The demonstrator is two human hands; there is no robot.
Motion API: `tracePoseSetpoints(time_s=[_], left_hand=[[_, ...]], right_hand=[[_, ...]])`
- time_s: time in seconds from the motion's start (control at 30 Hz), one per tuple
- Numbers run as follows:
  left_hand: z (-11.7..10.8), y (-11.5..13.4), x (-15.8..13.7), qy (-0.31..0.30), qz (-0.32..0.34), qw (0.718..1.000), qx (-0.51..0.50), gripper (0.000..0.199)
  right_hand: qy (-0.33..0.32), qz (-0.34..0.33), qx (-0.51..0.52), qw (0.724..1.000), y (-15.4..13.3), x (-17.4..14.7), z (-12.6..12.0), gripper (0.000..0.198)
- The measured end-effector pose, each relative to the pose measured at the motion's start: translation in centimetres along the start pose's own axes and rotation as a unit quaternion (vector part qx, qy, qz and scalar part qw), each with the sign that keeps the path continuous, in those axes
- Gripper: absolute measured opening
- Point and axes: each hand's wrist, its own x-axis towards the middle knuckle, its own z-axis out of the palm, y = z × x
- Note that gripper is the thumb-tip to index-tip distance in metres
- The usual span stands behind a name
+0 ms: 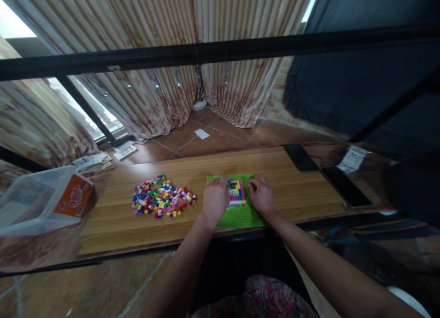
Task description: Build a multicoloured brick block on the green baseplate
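A green studded baseplate (237, 218) lies on the wooden board in front of me. On its upper part sits a block of small toy bricks (237, 194) in rows of yellow, white, purple, pink and other colours. My left hand (216, 200) rests over the plate's left side, fingers bent together at the bricks' upper left edge; what they hold, if anything, is too small to make out. At the plate's right edge is my right hand (261, 196), its fingers curled into a pinch beside the bricks. Its fingertips are too small to show any held piece.
Loose multicoloured bricks (163, 196) lie heaped on the wooden board (137, 235) to the left. A clear plastic bin (37, 203) with an orange label stands beyond. Two dark phones (301, 157) and a crumpled packet (354, 158) lie right. A black bar (213, 52) crosses beyond.
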Motion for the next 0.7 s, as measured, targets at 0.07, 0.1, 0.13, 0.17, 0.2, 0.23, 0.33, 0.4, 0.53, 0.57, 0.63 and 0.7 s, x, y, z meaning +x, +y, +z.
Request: tracePoseSetpoints(time_s=[0.07, 0.1, 0.13, 0.17, 0.2, 0.23, 0.33, 0.4, 0.53, 0.57, 0.63, 0.7], left_hand=[[-0.04, -0.07, 0.32, -0.008, 0.014, 1.000, 0.014, 0.030], [-0.05, -0.09, 0.46, -0.010, 0.019, 1.000, 0.021, 0.029], [-0.06, -0.12, 0.59, -0.013, 0.025, 0.999, 0.028, 0.029], [-0.06, -0.14, 0.69, -0.015, 0.031, 0.999, 0.036, 0.028], [-0.04, -0.17, 0.78, -0.018, 0.037, 0.998, 0.044, 0.027], [-0.02, -0.21, 0.85, -0.020, 0.042, 0.998, 0.053, 0.026], [0.07, -0.35, 0.95, -0.019, 0.057, 0.995, 0.080, 0.022], [0.08, -0.44, 0.98, -0.013, 0.065, 0.993, 0.093, 0.019], [-0.03, -0.57, 0.92, -0.021, 0.078, 0.991, 0.105, 0.017], [-0.05, -0.61, 0.87, -0.024, 0.081, 0.991, 0.105, 0.018], [-0.04, -0.68, 0.71, -0.023, 0.089, 0.991, 0.098, 0.019], [0.01, -0.72, 0.44, -0.011, 0.089, 0.993, 0.074, 0.020]], right_hand=[[0.001, -0.003, 0.000, 1.000, -0.02, 0.01, -0.02, 0.021], [0.000, -0.004, 0.000, 1.000, -0.04, 0.02, -0.03, 0.021], [-0.001, -0.004, 0.000, 1.000, -0.05, 0.03, -0.03, 0.021], [-0.002, -0.004, 0.000, 1.000, -0.05, 0.04, -0.03, 0.021], [-0.003, -0.003, 0.000, 1.000, -0.06, 0.05, -0.02, 0.021], [-0.004, -0.001, -0.001, 1.000, -0.06, 0.05, -0.01, 0.021], [-0.004, 0.003, -0.001, 1.000, -0.06, 0.05, 0.02, 0.021], [-0.003, 0.004, 0.001, 1.000, -0.10, 0.03, 0.01, 0.021], [-0.002, 0.003, 0.001, 1.000, -0.22, 0.02, -0.09, 0.020], [-0.002, 0.003, 0.001, 1.000, -0.25, 0.02, -0.12, 0.020], [-0.001, 0.001, 0.000, 1.000, -0.27, 0.02, -0.14, 0.020], [0.001, -0.001, -0.001, 1.000, -0.25, 0.02, -0.14, 0.020]])
